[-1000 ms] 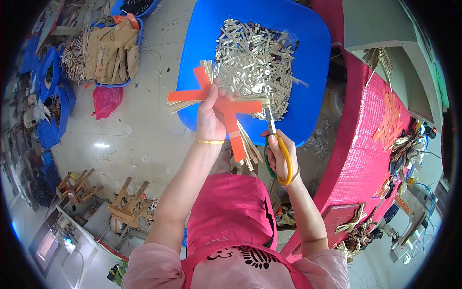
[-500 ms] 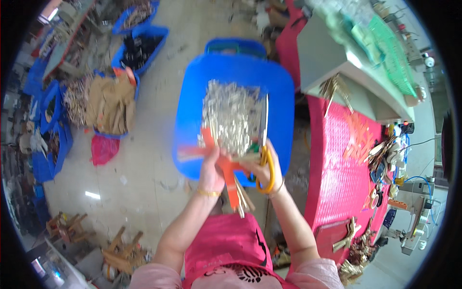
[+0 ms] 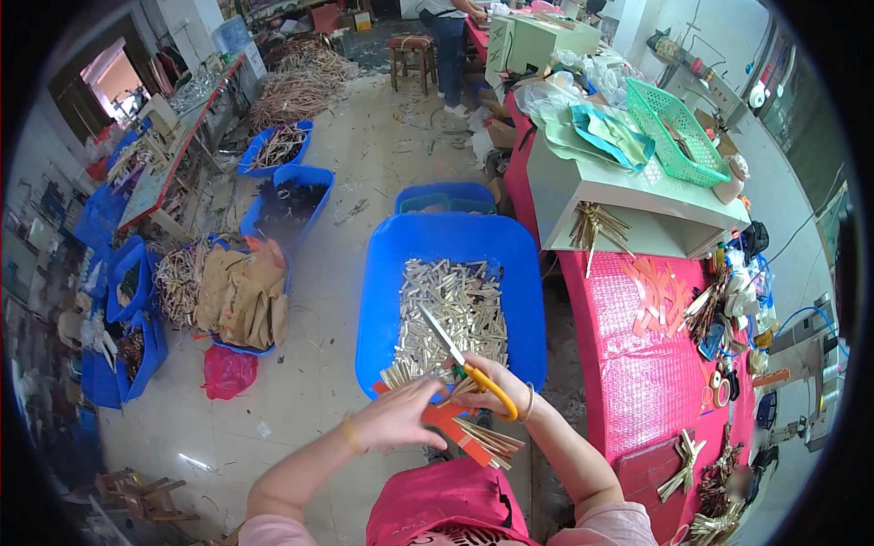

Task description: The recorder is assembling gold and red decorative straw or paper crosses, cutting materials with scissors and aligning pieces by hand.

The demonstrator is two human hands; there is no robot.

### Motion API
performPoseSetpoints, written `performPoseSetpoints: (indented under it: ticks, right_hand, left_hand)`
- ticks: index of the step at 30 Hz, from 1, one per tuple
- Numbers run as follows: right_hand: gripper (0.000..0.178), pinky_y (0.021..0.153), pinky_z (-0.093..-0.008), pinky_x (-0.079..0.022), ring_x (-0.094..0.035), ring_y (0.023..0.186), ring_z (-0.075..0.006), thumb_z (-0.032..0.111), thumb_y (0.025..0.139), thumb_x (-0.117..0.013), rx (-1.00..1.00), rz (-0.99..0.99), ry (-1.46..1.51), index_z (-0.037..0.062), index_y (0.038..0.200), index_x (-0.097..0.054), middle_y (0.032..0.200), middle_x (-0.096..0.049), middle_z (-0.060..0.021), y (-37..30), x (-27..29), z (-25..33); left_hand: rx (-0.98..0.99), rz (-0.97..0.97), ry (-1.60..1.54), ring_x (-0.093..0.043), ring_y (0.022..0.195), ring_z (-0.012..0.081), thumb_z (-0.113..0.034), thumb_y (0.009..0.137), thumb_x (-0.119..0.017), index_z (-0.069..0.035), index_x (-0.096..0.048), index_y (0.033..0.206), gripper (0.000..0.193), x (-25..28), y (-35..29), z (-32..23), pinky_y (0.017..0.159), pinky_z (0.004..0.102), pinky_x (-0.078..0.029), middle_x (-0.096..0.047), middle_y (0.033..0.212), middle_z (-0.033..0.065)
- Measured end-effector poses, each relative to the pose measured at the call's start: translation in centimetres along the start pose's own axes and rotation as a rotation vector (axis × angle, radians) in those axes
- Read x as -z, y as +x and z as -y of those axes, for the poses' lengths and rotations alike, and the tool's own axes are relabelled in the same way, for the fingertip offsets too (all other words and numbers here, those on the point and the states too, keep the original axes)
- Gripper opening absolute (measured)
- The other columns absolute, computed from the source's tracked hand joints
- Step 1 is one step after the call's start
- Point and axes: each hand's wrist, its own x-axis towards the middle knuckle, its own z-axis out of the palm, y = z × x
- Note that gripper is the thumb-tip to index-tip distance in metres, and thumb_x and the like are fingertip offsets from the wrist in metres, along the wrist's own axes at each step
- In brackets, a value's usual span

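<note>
Scissors [image 3: 462,359] with yellow handles sit gripped in the right hand [image 3: 492,387], blades over a blue tub [image 3: 382,300] of cut strips [image 3: 455,314]; the left hand [image 3: 398,414] clasps an orange-banded strip bundle [image 3: 460,432] just below.

Red plastic bag [image 3: 227,372] on floor, left. Brown paper bags [image 3: 244,293] stacked in a blue bin, just above it. Clear plastic bags [image 3: 555,91] piled top centre, by pink table [image 3: 637,373]. No signs/screens visible.
</note>
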Motion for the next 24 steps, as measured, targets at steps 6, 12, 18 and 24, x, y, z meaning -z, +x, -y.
performPoseSetpoints:
  ticks: [6,12,18,24]
  right_hand:
    - [0.048,0.062,-0.0232,-0.043,-0.050,0.072,-0.0077,0.007,0.070,-0.066,-0.013,0.155,-0.325,0.0061,0.113,-0.044,0.078,-0.053,-0.0027,-0.6,-0.6,-0.2]
    - [0.052,0.063,-0.0281,-0.047,-0.056,0.079,-0.0118,0.010,0.067,-0.070,-0.076,0.098,-0.554,0.0057,0.113,-0.045,0.090,-0.060,-0.0095,-1.5,0.8,-1.3]
    - [0.073,0.087,-0.0307,-0.038,-0.046,0.106,-0.0202,0.026,0.066,-0.073,0.358,-0.637,-0.499,-0.0019,0.123,-0.036,0.117,-0.045,-0.0121,-6.9,6.5,0.2]
    - [0.094,0.073,-0.0209,-0.034,-0.043,0.086,-0.0091,0.068,0.059,-0.060,-0.259,-0.398,0.189,0.0074,0.126,-0.034,0.096,-0.045,0.0006,-13.7,2.1,-6.3]
  left_hand:
    - [0.140,0.860,-0.482,-0.046,0.103,0.0195,-0.034,0.066,-0.072,-0.001,-0.039,0.119,0.070,-4.3,3.9,4.7,0.090,0.0315,-0.036,-0.050,0.106,0.0084]
    - [0.402,0.853,-0.962,-0.056,0.066,0.0121,-0.014,0.080,-0.059,-0.005,-0.041,0.116,0.041,-7.7,3.5,4.4,0.060,0.0251,-0.047,-0.056,0.079,0.0057]
    - [0.448,0.412,-1.200,-0.052,0.053,0.0113,-0.014,0.081,-0.057,0.000,-0.056,0.081,0.015,-5.6,5.2,5.5,0.051,0.0238,-0.043,-0.054,0.061,0.0048]
    - [0.500,0.180,-1.339,-0.049,0.052,0.0101,-0.015,0.080,-0.058,0.005,-0.055,0.093,0.024,-6.2,5.7,8.1,0.050,0.0225,-0.040,-0.050,0.060,0.0026]
